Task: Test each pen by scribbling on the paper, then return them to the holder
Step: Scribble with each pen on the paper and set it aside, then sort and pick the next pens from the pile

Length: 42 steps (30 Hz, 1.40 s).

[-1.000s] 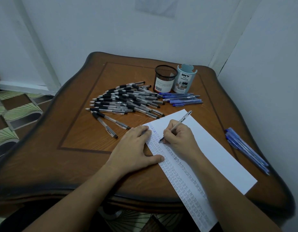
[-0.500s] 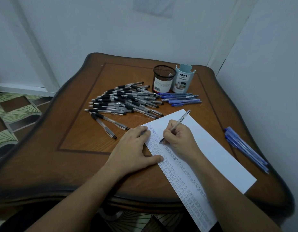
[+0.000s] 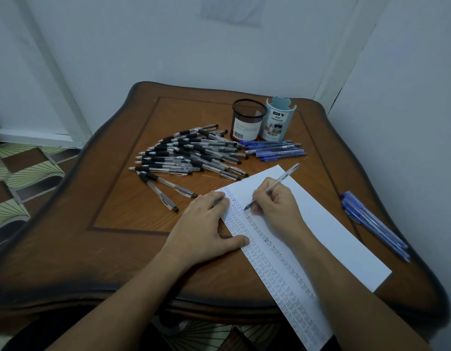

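Observation:
My right hand [image 3: 275, 203] grips a clear-barrelled pen [image 3: 285, 174] with its tip down on the white paper [image 3: 328, 231], at the top of a column of scribbles. My left hand [image 3: 206, 229] lies flat, fingers straight, pressing the paper's left edge. A pile of several black-grip pens [image 3: 191, 153] lies behind my hands. Several blue pens [image 3: 277, 149] lie in front of the two holders: a black mesh holder [image 3: 247, 120] and a light blue holder [image 3: 276, 120].
More blue pens [image 3: 374, 224] lie near the wooden table's right edge [image 3: 406, 239]. Two black-grip pens [image 3: 163, 191] lie apart, left of my left hand. White walls close in behind and to the right. Patterned floor tiles [image 3: 24, 173] show at the left.
The pen tip has stayed at the same spot on the paper with only slight hand motion. My left hand has not moved.

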{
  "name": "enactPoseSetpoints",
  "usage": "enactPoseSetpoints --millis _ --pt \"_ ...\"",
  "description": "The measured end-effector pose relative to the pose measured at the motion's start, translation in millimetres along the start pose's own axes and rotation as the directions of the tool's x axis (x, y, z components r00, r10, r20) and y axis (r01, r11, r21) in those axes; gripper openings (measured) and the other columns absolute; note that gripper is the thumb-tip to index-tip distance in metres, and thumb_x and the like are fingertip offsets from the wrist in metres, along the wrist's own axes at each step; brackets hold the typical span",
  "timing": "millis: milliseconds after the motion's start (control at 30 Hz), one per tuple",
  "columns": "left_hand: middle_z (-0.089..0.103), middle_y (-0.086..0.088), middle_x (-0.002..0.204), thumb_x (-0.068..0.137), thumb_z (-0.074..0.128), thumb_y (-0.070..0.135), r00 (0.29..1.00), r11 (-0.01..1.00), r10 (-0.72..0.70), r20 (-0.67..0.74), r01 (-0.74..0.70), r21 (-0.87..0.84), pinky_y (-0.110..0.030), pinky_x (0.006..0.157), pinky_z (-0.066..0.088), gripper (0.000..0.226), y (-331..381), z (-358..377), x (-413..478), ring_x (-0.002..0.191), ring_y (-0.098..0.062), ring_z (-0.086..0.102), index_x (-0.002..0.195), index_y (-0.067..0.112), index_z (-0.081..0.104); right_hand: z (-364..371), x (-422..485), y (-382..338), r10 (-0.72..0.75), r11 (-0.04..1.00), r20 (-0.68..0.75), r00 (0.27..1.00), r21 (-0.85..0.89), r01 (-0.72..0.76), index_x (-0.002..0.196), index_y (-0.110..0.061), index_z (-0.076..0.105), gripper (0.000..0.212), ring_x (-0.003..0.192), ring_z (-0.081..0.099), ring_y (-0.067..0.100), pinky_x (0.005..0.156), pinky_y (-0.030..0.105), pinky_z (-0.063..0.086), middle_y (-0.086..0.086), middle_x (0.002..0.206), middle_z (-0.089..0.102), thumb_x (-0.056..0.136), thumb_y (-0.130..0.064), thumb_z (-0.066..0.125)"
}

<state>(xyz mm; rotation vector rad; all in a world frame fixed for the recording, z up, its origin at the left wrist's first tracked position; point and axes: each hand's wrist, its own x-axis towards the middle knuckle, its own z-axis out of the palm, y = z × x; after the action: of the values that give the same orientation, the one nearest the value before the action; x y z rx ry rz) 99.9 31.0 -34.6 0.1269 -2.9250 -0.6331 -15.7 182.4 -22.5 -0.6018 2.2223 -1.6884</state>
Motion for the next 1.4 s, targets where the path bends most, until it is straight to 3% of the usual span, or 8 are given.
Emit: enactPoseSetpoints --millis 100,233,367,500,733,867,1033,1400 --pt "0.033 0.005 0.155 0.065 0.038 0.088 1.000 1.000 0.001 -0.007 -0.001 -0.030 -0.023 0.114 0.010 0.108 1 -1 0 0.141 -0.010 0.024 0.149 0.019 0.037 -6 8 -1 0.078 0.956 -0.024 0.997 0.286 -0.068 0.091 -0.011 0.057 0.016 0.050 0.047 0.008 0.049 0.019 0.039 0.006 0.065 0.061 0.104 -0.014 0.047" --pt "0.030 0.005 0.156 0.067 0.043 0.086 0.999 1.000 -0.020 0.030 0.021 -0.020 -0.028 0.117 0.014 0.104 3 -3 -2 0.142 -0.011 0.024 0.148 0.020 0.039 -11 12 -1 0.116 0.938 0.056 0.992 0.323 -0.128 0.102 -0.004 0.060 0.014 0.056 0.049 0.013 0.051 0.024 0.034 0.011 0.076 0.067 0.104 -0.008 0.046" --pt "0.028 0.005 0.157 0.078 0.055 0.078 0.997 0.999 -0.043 0.061 0.044 -0.025 -0.028 0.115 0.016 0.094 5 -8 -1 0.142 -0.011 0.024 0.149 0.019 0.037 -11 14 -12 0.129 0.971 0.094 0.987 0.189 -0.145 0.110 -0.008 0.062 0.019 0.062 0.053 0.016 0.050 0.024 0.039 0.008 0.076 0.066 0.106 -0.014 0.045" --pt "0.022 0.004 0.161 0.083 0.062 0.064 0.995 0.972 -0.077 0.063 0.089 -0.217 -0.031 0.118 0.014 0.089 7 -18 -1 0.148 -0.011 0.013 0.153 0.019 0.029 -10 16 -36 0.089 0.996 0.046 0.995 -0.008 -0.089 0.095 -0.016 0.066 0.015 0.063 0.049 0.013 0.054 0.025 0.040 -0.004 0.067 0.055 0.102 -0.022 0.055" --pt "0.031 0.004 0.156 0.089 0.064 0.052 0.979 0.976 -0.148 -0.139 0.122 -0.178 -0.026 0.117 0.021 0.074 -33 -60 -40 0.144 -0.012 0.023 0.150 0.019 0.038 24 13 -84 0.044 0.938 0.248 0.968 -0.343 0.045 0.085 -0.014 0.064 0.017 0.066 0.058 0.014 0.059 0.023 0.045 0.004 0.074 0.063 0.099 -0.022 0.061" --pt "0.042 -0.003 0.147 0.085 0.064 0.051 0.914 0.952 -0.302 -0.270 0.277 -0.128 -0.020 0.112 0.017 0.070 -82 -97 -90 0.138 -0.016 0.033 0.143 0.014 0.048 88 8 -103 0.016 0.916 0.404 0.915 -0.372 0.149 0.082 -0.018 0.065 0.016 0.062 0.055 0.016 0.061 0.032 0.045 0.002 0.067 0.059 0.097 -0.024 0.065" --pt "0.045 -0.006 0.146 0.088 0.068 0.040 0.796 0.867 -0.488 -0.359 0.489 -0.096 -0.033 0.114 0.024 0.062 -141 -140 -163 0.136 -0.023 0.036 0.142 0.014 0.049 199 -9 -130 -0.042 0.918 0.544 0.838 -0.311 0.248 0.085 -0.012 0.069 0.013 0.049 0.054 0.003 0.050 0.018 0.042 -0.006 0.058 0.058 0.092 -0.023 0.070" --pt "0.037 -0.002 0.152 0.093 0.059 0.045 0.595 0.686 -0.705 -0.386 0.710 -0.158 -0.040 0.115 0.026 0.063 -211 -169 -257 0.141 -0.020 0.028 0.147 0.019 0.041 378 -28 -158 0.026 0.867 0.679 0.734 -0.381 0.322 0.093 -0.006 0.071 0.029 0.075 0.068 0.021 0.081 0.042 0.060 0.011 0.083 0.071 0.093 -0.035 0.068"
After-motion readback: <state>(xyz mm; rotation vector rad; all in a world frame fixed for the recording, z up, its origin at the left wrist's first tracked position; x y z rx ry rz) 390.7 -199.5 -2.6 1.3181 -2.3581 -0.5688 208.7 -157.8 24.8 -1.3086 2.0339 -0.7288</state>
